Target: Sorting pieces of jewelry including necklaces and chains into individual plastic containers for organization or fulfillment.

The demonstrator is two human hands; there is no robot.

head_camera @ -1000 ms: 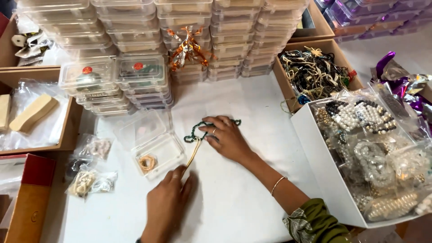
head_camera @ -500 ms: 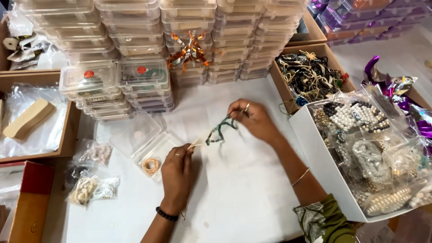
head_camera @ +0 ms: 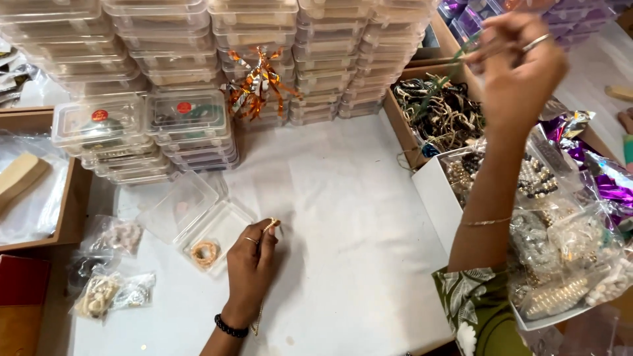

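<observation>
Step in hand, as I read it: a green cord (head_camera: 440, 80) is being lifted clear of the table, stretched out for sorting or threading.

Right hand (head_camera: 517, 62) is up at 1 o'clock, fingers pinched shut on the cord's upper end. The cord hangs down-left from it, thin and limp, over the cardboard box (head_camera: 401, 125) of dark tangled bands. Ring on one finger, thin bangle on the forearm.

Left hand (head_camera: 252, 260) is at 6 o'clock, resting on the white table (head_camera: 343, 211), thumb and forefinger closed on a small gold piece (head_camera: 270, 225). Cannot tell whether it is a clasp, a bead or a chain end; a thin gold strand shows below the wrist. The hands are well apart.

Next move probably calls for bringing the hands back together, with a fine pinch grip on both ends. The cord is floppy, so it needs tension to stay controllable.

Materials:
- Open case (head_camera: 198, 221) at 9 o'clock of the left hand: clear rigid plastic, hinged lid flat, orange coiled ring (head_camera: 205, 252) inside.
- Stacked cases (head_camera: 198, 39) across 12 o'clock: the same clear plastic, two with red dots.
- Foil tassel (head_camera: 257, 86): crinkly orange metallic strips.
- Bags (head_camera: 560, 250) at 3 o'clock: soft clear plastic, pearl and gold beads inside.
</observation>
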